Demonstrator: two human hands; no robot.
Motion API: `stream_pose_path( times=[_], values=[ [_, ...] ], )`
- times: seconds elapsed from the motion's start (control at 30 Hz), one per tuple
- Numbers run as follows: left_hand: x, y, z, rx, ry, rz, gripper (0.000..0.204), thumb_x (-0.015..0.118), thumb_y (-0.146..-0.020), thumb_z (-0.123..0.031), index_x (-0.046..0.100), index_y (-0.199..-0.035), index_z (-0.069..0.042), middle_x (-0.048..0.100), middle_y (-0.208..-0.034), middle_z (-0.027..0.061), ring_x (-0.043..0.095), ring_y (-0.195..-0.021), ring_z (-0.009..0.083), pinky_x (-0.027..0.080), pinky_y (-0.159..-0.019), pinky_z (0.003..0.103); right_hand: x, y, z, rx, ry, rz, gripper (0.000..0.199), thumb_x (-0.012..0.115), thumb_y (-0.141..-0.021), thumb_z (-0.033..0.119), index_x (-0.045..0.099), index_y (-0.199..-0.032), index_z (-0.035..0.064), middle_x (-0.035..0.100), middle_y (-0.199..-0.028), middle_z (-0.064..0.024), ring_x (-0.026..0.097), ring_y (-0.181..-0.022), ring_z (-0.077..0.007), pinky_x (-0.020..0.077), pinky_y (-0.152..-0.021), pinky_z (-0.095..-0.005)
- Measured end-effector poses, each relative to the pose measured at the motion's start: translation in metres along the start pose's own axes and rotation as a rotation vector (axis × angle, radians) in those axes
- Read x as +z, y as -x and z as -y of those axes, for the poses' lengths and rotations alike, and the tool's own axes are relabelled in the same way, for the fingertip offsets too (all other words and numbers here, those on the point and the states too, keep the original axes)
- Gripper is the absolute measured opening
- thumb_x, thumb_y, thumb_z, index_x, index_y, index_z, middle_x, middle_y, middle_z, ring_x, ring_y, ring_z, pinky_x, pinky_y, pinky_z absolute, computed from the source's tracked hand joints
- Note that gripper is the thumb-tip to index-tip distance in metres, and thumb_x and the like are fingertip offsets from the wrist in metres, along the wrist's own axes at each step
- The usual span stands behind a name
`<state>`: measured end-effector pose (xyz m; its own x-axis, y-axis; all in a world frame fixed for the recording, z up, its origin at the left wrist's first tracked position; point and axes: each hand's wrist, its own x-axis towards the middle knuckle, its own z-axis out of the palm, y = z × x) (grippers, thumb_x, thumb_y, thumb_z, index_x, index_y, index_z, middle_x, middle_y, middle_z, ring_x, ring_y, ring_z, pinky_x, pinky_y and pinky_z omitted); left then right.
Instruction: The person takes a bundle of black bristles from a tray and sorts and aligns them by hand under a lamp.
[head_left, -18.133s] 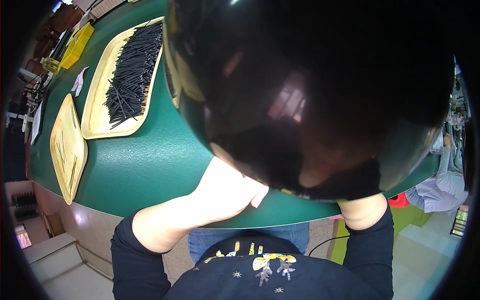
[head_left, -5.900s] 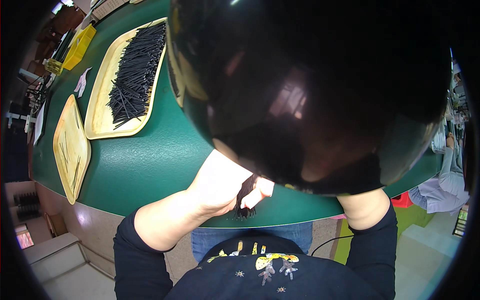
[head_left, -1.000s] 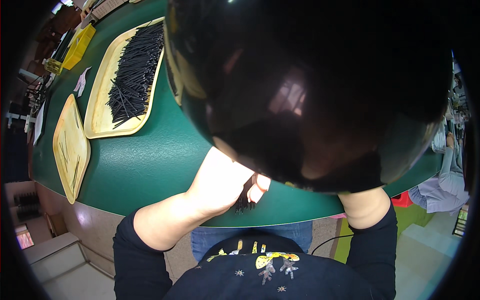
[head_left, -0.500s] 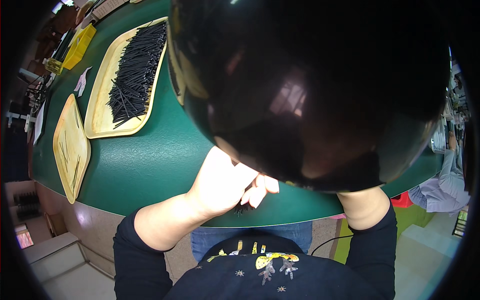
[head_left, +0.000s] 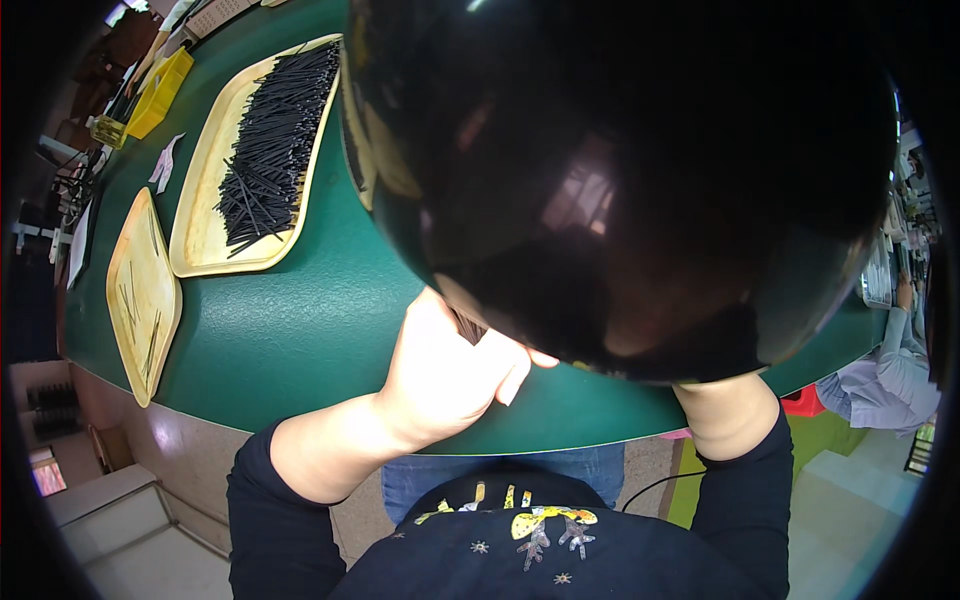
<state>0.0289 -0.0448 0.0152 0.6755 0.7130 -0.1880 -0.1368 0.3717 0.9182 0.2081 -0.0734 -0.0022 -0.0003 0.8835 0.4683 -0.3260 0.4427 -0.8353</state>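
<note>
My left hand (head_left: 440, 375) is closed above the front of the green table. Thin dark strands (head_left: 467, 326), seemingly a bundle of wire-like pieces, show in the gap by its thumb. A large glossy black dome (head_left: 640, 190), like a lamp shade, hangs over the work spot and covers some of the left fingers. Of my right arm (head_left: 728, 415), only the forearm and wrist come into sight at the dome's lower right edge. The right hand itself is hidden behind the dome, along with anything it touches.
On the green table (head_left: 290, 340), a cream tray (head_left: 205, 200) holds a heap of thin black pieces (head_left: 275, 150). Beside it lies a smaller cream tray (head_left: 140, 260) with a few thin strands. Farther back sits a yellow bin (head_left: 160, 92). A co-worker's sleeve (head_left: 895, 350) shows at far right.
My left hand has turned a little, and strands now show near the thumb. The dark strand ends below the hand are out of sight. The right forearm is nearly still.
</note>
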Motion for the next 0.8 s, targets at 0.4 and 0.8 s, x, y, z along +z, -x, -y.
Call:
stream_pose_path(
  times=[0.4, 0.8],
  values=[
    [-0.013, 0.002, -0.001, -0.018, 0.048, 0.121, 0.025, 0.038, -0.079, 0.001, 0.054, -0.061, 0.006, 0.055, -0.053, 0.01, 0.052, -0.046, 0.0108, 0.051, -0.063, 0.028, -0.012, 0.011, 0.011, 0.123, 0.039, 0.104, 0.058, 0.066, -0.066, -0.002, 0.03, -0.11, -0.0117, 0.059, -0.079, -0.0131, 0.06, -0.072, -0.0204, 0.0463, -0.076, -0.0307],
    [-0.02, 0.006, -0.014, -0.091, 0.279, 0.321, 0.024, 0.038, -0.085, -0.008, 0.056, -0.083, 0.008, 0.061, -0.073, 0.0168, 0.06, -0.057, 0.0179, 0.048, -0.054, 0.024, 0.018, -0.008, -0.005, -0.406, 0.728, 0.094, 0.005, 0.064, -0.068, 0.002, 0.059, -0.067, 0.0007, 0.059, -0.073, -0.0112, 0.058, -0.064, -0.023, 0.0459, -0.067, -0.0303]
  ],
)
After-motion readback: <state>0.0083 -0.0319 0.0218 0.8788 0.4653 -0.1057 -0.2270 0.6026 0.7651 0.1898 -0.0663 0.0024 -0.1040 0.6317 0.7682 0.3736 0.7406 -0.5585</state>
